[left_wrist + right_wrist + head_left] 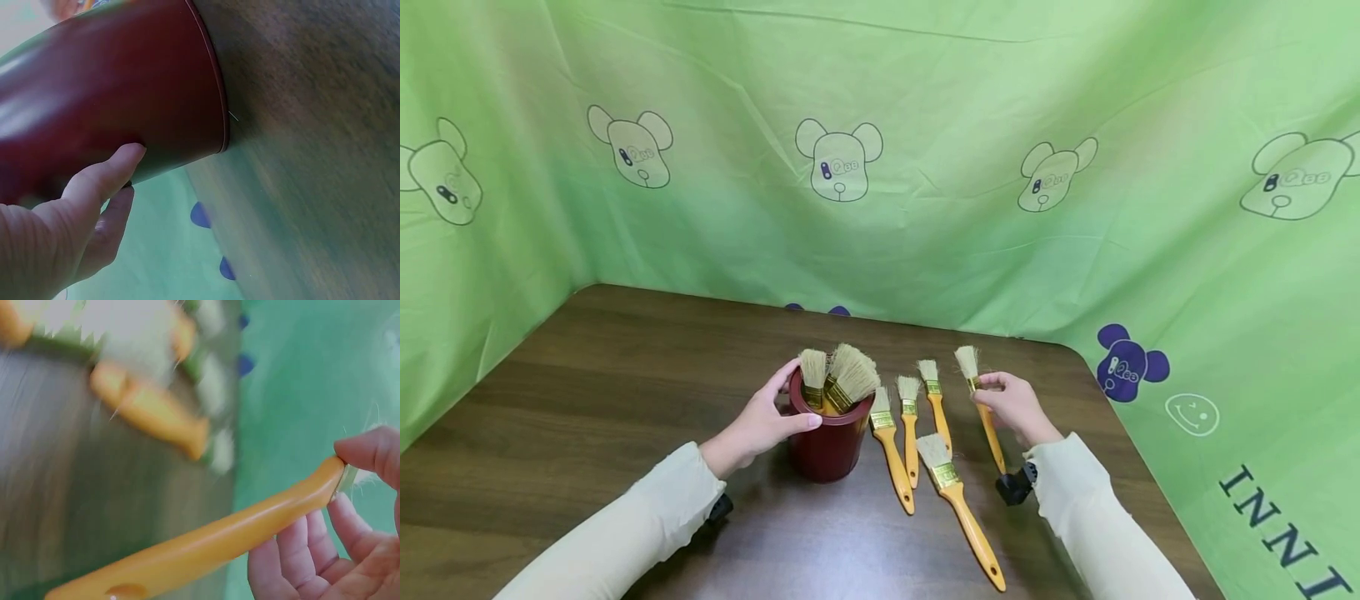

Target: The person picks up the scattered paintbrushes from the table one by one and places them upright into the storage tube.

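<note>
One brush (988,429) lies at three o'clock from the dark-red pot (827,450), bristles toward eleven. The right hand (1011,406) pinches its neck, probably for control of the long handle. The left hand's (766,425) fingers grip the pot's rim from nine o'clock, presumably steadying it; bundled brushes (850,379) stand inside, bristles up. Four loose brushes (896,467) lie between three and five o'clock on the desk (625,417). Only the right-wrist view shows fingers beneath the handle and its end hole.

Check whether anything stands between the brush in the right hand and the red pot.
Yes: four loose brushes lie flat on the table between them. The red pot stands taller; if raised, the held brush could probably pass over them.
</note>
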`<action>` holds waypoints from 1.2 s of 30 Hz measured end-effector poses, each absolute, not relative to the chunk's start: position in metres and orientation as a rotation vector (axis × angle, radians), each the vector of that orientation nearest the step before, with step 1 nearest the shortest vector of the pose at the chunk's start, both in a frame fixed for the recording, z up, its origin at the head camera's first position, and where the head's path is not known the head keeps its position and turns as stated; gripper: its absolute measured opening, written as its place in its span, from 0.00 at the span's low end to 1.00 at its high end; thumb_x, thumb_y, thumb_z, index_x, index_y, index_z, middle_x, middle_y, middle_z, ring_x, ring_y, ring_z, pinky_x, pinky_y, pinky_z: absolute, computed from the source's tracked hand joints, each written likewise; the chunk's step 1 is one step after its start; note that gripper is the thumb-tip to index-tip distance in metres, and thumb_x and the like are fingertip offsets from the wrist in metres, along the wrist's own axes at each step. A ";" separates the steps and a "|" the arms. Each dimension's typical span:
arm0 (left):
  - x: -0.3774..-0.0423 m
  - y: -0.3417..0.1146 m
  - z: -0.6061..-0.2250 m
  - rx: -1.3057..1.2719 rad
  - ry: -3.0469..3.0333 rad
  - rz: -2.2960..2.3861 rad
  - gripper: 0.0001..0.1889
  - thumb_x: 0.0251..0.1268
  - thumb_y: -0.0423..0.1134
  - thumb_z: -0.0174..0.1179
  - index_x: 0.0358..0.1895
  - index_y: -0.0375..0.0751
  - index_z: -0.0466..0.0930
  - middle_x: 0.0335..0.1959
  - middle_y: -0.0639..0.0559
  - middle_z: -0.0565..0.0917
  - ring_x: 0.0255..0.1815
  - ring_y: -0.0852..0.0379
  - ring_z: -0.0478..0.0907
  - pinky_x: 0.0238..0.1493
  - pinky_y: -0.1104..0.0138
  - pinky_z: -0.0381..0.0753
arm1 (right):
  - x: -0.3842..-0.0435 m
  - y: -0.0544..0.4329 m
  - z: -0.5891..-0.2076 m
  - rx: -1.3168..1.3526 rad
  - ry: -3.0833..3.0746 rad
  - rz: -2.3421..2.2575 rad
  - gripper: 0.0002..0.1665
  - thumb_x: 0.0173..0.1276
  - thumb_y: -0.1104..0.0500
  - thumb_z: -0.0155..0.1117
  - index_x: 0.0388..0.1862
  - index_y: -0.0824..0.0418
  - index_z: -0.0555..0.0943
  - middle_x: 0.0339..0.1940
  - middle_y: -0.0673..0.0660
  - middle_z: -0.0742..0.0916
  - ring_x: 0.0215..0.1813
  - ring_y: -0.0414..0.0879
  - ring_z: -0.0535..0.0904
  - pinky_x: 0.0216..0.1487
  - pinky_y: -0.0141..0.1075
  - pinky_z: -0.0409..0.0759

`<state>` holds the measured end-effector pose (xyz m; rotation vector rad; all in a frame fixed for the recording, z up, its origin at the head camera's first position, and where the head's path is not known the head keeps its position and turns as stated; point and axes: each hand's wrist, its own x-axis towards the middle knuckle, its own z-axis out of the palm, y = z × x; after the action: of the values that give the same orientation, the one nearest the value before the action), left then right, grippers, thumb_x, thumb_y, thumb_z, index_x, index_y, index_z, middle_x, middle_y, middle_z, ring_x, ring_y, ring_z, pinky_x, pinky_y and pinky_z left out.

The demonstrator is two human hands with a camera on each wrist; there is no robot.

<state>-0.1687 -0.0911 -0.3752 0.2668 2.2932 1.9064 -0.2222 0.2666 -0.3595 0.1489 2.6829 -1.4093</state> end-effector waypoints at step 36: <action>-0.168 -0.091 -0.376 0.271 2.326 1.882 0.45 0.56 0.34 0.68 0.75 0.39 0.50 0.58 0.35 0.67 0.57 0.40 0.67 0.49 0.58 0.75 | -0.170 0.141 -0.260 -0.210 1.912 -2.575 0.14 0.66 0.76 0.52 0.43 0.60 0.67 0.36 0.52 0.73 0.35 0.40 0.78 0.37 0.30 0.80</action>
<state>-0.1683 -0.0911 -0.3758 0.2713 2.3258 1.8822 -0.1696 0.1407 -0.2597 -0.2097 1.9120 -2.5752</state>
